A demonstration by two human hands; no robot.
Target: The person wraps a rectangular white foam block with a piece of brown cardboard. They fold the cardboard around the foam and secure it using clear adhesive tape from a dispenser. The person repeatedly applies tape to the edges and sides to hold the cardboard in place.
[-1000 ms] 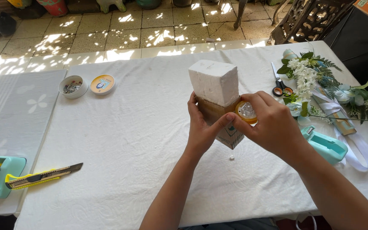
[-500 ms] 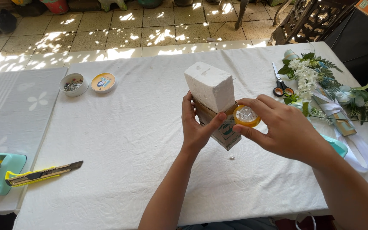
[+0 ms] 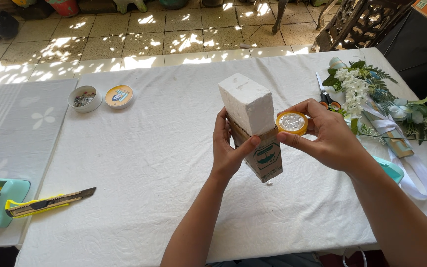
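Two bare forearms come into the picture from the near edge. The left hand and the right hand both have no glove. No sleeve is visible on either arm; the arms are uncovered from the near edge up to the wrists. There is no watch, no bracelet and no ring that I can see on the wrists or on the visible fingers. The fingernails are short and without any coloured polish. The rest of the body, and any clothing, stays outside the picture.
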